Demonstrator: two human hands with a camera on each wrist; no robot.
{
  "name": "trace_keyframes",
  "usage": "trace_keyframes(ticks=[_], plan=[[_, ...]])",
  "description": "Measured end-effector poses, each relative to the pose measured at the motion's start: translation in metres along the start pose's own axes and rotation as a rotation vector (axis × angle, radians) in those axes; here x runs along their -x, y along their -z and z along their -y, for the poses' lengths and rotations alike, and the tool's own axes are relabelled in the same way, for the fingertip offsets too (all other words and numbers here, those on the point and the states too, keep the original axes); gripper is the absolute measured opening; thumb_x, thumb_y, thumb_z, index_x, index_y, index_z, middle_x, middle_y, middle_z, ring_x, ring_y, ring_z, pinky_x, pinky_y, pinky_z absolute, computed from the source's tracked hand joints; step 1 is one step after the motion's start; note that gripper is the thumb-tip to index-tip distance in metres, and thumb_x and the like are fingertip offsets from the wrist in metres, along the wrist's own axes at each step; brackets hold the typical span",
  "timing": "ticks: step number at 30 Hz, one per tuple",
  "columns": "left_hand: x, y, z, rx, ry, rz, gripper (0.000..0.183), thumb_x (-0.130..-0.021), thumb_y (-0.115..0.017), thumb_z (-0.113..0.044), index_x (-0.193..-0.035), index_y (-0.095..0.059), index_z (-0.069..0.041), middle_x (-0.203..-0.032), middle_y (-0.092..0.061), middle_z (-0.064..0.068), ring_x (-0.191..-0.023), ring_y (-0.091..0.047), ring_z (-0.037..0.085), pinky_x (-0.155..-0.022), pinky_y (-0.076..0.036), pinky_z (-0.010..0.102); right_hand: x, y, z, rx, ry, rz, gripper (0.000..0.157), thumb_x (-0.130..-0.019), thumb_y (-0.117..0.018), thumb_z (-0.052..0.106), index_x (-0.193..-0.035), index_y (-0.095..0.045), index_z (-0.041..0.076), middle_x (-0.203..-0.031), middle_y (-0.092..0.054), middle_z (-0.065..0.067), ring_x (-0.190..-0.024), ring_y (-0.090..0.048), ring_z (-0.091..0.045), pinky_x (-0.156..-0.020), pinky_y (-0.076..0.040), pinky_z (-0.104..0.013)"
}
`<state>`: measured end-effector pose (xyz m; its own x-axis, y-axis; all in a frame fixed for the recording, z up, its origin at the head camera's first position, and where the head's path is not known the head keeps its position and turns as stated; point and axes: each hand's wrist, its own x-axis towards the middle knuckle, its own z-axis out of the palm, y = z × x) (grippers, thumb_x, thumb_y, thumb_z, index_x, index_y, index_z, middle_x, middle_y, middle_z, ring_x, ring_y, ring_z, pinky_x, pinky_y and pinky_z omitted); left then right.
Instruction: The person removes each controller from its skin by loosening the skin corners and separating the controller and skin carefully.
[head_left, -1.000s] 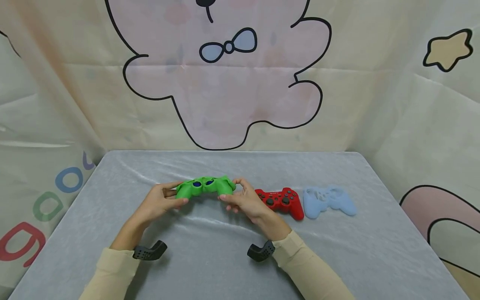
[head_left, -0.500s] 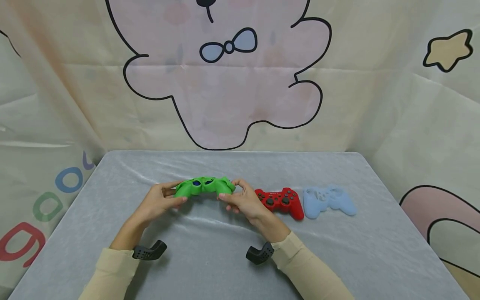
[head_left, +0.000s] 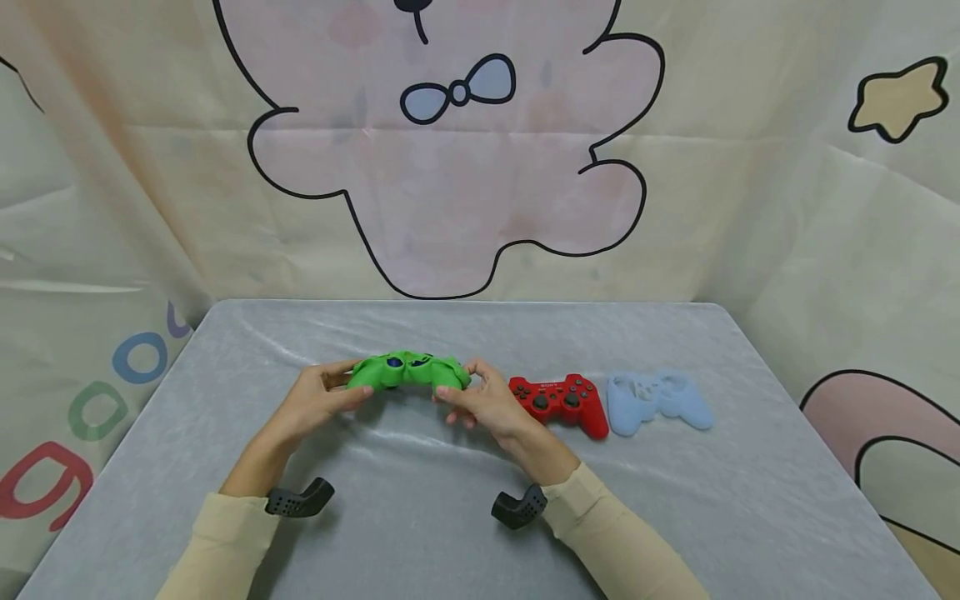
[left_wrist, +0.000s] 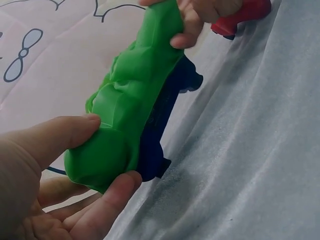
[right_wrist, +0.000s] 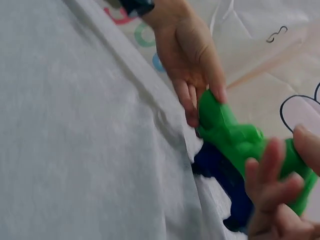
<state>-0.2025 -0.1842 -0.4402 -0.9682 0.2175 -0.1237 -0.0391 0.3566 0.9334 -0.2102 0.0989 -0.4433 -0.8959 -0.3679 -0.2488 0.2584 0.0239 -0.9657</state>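
Both hands hold a dark blue game controller [left_wrist: 162,107] partly covered by a green silicone sleeve [head_left: 408,371], a little above the table. My left hand [head_left: 315,396] grips the sleeve's left end, thumb on one side and fingertips on the other, as the left wrist view shows. At the opposite end my right hand [head_left: 487,404] pinches the sleeve between thumb and fingers. Blue shows through the sleeve's openings, and the controller's back edge is bare in both wrist views. To the right, a red game controller [head_left: 558,400] lies on the table.
A light blue silicone sleeve [head_left: 656,400] lies flat just right of the red controller. Grey cloth with wrinkles covers the table [head_left: 420,517]. A printed curtain [head_left: 450,183] hangs behind it and at both sides. Each wrist wears a black camera band.
The sleeved controller has shifted very slightly left, and my left thumb has slid a little left and up along its end. Both hands keep their hold.
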Motion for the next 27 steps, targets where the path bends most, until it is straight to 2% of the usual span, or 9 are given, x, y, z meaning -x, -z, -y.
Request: trace_keyframes(ticks=[2, 5, 8, 11, 14, 18, 22, 25, 27], plan=[[0.0, 0.0, -0.001, -0.022, 0.003, -0.011, 0.065, -0.095, -0.071, -0.02, -0.149, -0.045, 0.003, -0.143, -0.053, 0.032, -0.114, -0.068, 0.025, -0.084, -0.055, 0.022, 0.0, 0.0, 0.0, 0.006, -0.021, 0.007, 0.038, -0.096, -0.07, 0.015, -0.113, -0.037, 0.012, -0.111, -0.075, -0.022, -0.06, -0.068, -0.008, -0.052, -0.043, -0.023], [0.0, 0.0, -0.001, -0.063, 0.004, -0.021, 0.066, -0.094, -0.072, -0.024, -0.15, -0.046, 0.0, -0.146, -0.051, 0.03, -0.127, -0.059, 0.04, -0.09, -0.053, 0.028, -0.001, 0.001, -0.001, 0.003, -0.051, 0.018, 0.064, -0.096, -0.071, 0.019, -0.143, -0.028, 0.014, -0.115, -0.075, -0.019, -0.066, -0.07, -0.011, -0.055, -0.049, -0.024], [0.0, 0.001, -0.001, -0.073, -0.007, -0.015, 0.068, -0.094, -0.072, -0.026, -0.151, -0.044, -0.002, -0.148, -0.05, 0.029, -0.132, -0.055, 0.044, -0.093, -0.052, 0.029, -0.001, 0.003, -0.001, 0.002, -0.062, 0.036, 0.084, -0.098, -0.068, 0.02, -0.161, -0.013, 0.018, -0.12, -0.072, -0.022, -0.067, -0.07, -0.01, -0.057, -0.052, -0.024], [0.0, 0.002, 0.001, -0.028, -0.01, 0.01, 0.071, -0.095, -0.071, -0.023, -0.154, -0.038, -0.001, -0.149, -0.048, 0.031, -0.127, -0.059, 0.037, -0.09, -0.053, 0.025, -0.001, 0.004, -0.001, -0.003, -0.07, 0.046, 0.082, -0.099, -0.066, 0.019, -0.163, -0.014, 0.018, -0.121, -0.072, -0.023, -0.067, -0.07, -0.009, -0.058, -0.052, -0.023], [-0.002, 0.002, 0.002, 0.046, 0.005, 0.031, 0.075, -0.096, -0.07, -0.018, -0.156, -0.031, 0.003, -0.15, -0.044, 0.034, -0.117, -0.063, 0.019, -0.088, -0.056, 0.022, -0.001, 0.005, -0.002, -0.014, -0.078, 0.047, 0.08, -0.099, -0.065, 0.018, -0.162, -0.017, 0.018, -0.12, -0.073, -0.021, -0.067, -0.07, -0.009, -0.059, -0.053, -0.022], [-0.006, 0.0, 0.004, 0.097, 0.042, 0.02, 0.071, -0.095, -0.071, -0.016, -0.151, -0.036, 0.009, -0.145, -0.049, 0.032, -0.101, -0.061, 0.002, -0.084, -0.056, 0.02, 0.0, 0.005, -0.002, -0.007, -0.071, 0.044, 0.078, -0.099, -0.065, 0.016, -0.162, -0.018, 0.016, -0.117, -0.073, -0.021, -0.065, -0.069, -0.009, -0.059, -0.053, -0.022], [-0.006, -0.001, 0.006, 0.096, 0.074, -0.004, 0.062, -0.093, -0.071, -0.018, -0.143, -0.044, 0.009, -0.125, -0.062, 0.016, -0.092, -0.06, 0.0, -0.081, -0.055, 0.021, 0.002, 0.004, -0.002, 0.003, -0.065, 0.034, 0.078, -0.099, -0.066, 0.017, -0.161, -0.021, 0.013, -0.111, -0.076, -0.019, -0.063, -0.069, -0.009, -0.058, -0.051, -0.022], [-0.005, 0.0, 0.008, 0.097, 0.077, -0.003, 0.056, -0.093, -0.071, -0.017, -0.137, -0.047, 0.008, -0.111, -0.062, 0.001, -0.09, -0.06, 0.002, -0.08, -0.055, 0.022, 0.003, 0.004, -0.002, 0.0, -0.064, 0.031, 0.077, -0.098, -0.067, 0.018, -0.161, -0.023, 0.011, -0.105, -0.077, -0.016, -0.061, -0.068, -0.008, -0.057, -0.05, -0.021], [-0.004, 0.0, 0.009, 0.102, 0.075, -0.002, 0.053, -0.092, -0.072, -0.017, -0.134, -0.049, 0.008, -0.106, -0.061, -0.003, -0.088, -0.059, 0.002, -0.079, -0.055, 0.022, 0.003, 0.004, -0.002, -0.001, -0.06, 0.033, 0.076, -0.098, -0.067, 0.018, -0.16, -0.024, 0.01, -0.101, -0.078, -0.013, -0.06, -0.067, -0.008, -0.056, -0.05, -0.021]])
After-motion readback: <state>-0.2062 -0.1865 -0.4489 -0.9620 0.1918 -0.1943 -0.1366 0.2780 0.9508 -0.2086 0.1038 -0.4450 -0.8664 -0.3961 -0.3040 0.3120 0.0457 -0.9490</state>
